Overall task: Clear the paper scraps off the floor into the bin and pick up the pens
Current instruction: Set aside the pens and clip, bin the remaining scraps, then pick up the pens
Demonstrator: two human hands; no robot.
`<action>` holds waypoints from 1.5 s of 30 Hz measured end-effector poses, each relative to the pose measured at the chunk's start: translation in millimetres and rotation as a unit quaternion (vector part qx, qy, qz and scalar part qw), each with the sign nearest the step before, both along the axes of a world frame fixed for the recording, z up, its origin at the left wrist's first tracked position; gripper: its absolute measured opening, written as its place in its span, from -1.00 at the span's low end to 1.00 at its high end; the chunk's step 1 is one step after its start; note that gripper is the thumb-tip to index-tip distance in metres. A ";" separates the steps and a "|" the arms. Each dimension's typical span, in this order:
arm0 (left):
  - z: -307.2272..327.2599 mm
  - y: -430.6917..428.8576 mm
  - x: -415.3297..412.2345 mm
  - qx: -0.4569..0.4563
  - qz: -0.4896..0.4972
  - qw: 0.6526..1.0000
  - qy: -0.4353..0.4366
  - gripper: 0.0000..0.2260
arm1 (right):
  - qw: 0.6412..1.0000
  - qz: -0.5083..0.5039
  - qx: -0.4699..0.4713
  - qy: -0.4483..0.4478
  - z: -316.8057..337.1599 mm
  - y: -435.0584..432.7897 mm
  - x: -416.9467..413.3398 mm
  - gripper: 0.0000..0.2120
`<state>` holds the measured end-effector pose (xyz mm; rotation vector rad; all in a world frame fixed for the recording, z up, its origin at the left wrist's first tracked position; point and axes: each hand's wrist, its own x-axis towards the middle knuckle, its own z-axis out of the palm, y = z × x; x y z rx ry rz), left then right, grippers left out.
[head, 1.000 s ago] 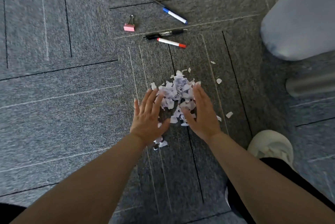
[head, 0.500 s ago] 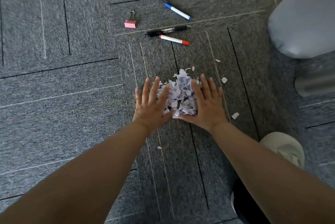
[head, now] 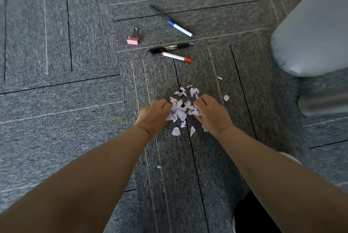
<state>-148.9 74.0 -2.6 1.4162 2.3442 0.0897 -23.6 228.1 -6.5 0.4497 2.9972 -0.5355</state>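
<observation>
A heap of pale lilac paper scraps (head: 181, 109) lies on the grey carpet in the middle. My left hand (head: 153, 115) curls its fingers into the heap's left side and my right hand (head: 211, 114) curls into its right side, both closing on scraps. Loose scraps lie below the hands (head: 176, 131), to the right (head: 226, 97) and nearer me (head: 159, 166). Farther off lie a white marker with a red cap (head: 176, 57), a black pen (head: 170, 47), a white marker with a blue cap (head: 180, 29) and a thin dark pen (head: 159, 12).
A pink binder clip (head: 133, 40) lies left of the pens. A large grey rounded object (head: 312, 31) fills the upper right, with a metal bar (head: 323, 103) under it. A white shoe (head: 290, 158) shows behind my right forearm.
Both hands went from flat with spread fingers beside the heap to curled, with fingers closed into the scraps. The heap has been squeezed narrower, and a few scraps have dropped out below.
</observation>
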 end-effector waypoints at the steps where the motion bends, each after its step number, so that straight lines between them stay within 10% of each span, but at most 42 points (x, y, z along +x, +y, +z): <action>1: 4.5 4.8 -2.7 0.003 0.006 1.000 -0.005 -0.75 | 1.000 -0.015 -0.015 0.005 5.3 4.4 -1.9 -0.72; 22: 255.2 250.1 -22.9 0.230 -0.035 0.970 -0.072 -0.62 | 0.934 -0.266 0.051 0.234 286.3 205.8 33.3 -0.74; 31: 271.9 354.9 18.2 0.248 -0.113 0.962 -0.001 -0.74 | 0.900 -0.432 0.065 0.000 277.5 288.2 51.9 -0.44; 45: 244.5 407.3 52.4 0.166 -0.165 0.972 0.034 -0.29 | 0.904 -0.341 0.131 0.221 265.1 263.4 104.3 -0.74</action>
